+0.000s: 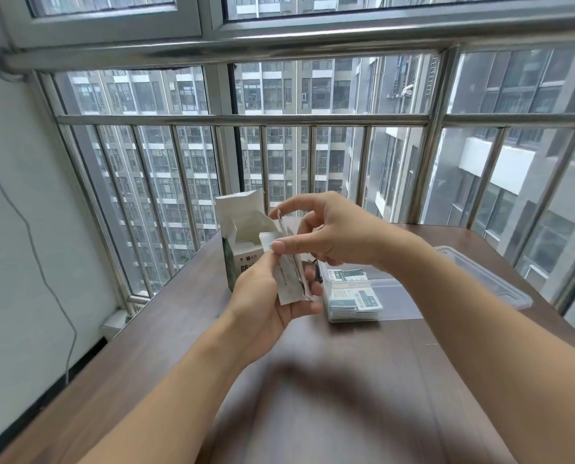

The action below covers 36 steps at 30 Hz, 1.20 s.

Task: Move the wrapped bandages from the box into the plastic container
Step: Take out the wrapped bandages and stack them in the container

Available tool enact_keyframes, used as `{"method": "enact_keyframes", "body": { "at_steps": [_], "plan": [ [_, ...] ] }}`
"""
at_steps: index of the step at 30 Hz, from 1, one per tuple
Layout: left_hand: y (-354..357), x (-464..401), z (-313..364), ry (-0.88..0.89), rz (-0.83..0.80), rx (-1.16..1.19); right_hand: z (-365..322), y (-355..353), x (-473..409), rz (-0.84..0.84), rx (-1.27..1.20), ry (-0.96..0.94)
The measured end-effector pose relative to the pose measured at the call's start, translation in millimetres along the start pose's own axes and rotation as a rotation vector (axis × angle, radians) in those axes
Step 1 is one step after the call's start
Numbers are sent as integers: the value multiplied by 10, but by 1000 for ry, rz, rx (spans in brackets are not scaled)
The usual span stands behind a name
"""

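Note:
An open white and green bandage box (237, 244) stands upright on the wooden table, flaps raised. My left hand (272, 296) grips a small stack of white wrapped bandages (289, 279) in front of the box. Above them, my right hand (326, 229) pinches the top edge of one wrapper between thumb and fingers. To the right lies a clear plastic container (396, 298) with several wrapped bandages (354, 296) stacked at its left end.
The clear container lid (490, 276) lies behind the container at the right. The dark wooden table (346, 396) runs up to a steel window railing (246, 120). A white wall with a thin cable (45, 279) is at the left.

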<state>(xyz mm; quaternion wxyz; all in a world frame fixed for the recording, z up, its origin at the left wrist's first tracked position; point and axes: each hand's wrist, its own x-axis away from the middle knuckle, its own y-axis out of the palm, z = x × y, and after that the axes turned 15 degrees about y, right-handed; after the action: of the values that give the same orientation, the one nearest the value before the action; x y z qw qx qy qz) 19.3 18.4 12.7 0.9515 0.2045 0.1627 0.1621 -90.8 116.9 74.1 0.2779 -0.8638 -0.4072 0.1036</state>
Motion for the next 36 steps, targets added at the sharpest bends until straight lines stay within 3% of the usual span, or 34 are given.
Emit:
{"method": "enact_keyframes", "body": {
  "at_steps": [9, 19, 21, 24, 29, 32, 36],
  "plan": [
    [-60, -25, 27, -87, -96, 95, -20, 108, 5, 222, 261, -75],
    [-78, 6, -1, -97, -115, -25, -12, 10, -2, 158, 148, -78],
    [-84, 7, 28, -114, -117, -11, -33, -4, 37, 56, 182, -87],
    [-80, 12, 64, -88, -130, -45, -74, 58, 96, -125, 382, -90],
    [-75, 3, 38, -91, -13, -130, -123, 160, 102, 26, 629, -145],
    [-76, -20, -10, 78, 56, -248, -105, 177, 93, 1, 489, -195],
    [-99, -55, -27, 231, 140, -370, -21, 163, 54, -164, 190, -212]
  ]
}}
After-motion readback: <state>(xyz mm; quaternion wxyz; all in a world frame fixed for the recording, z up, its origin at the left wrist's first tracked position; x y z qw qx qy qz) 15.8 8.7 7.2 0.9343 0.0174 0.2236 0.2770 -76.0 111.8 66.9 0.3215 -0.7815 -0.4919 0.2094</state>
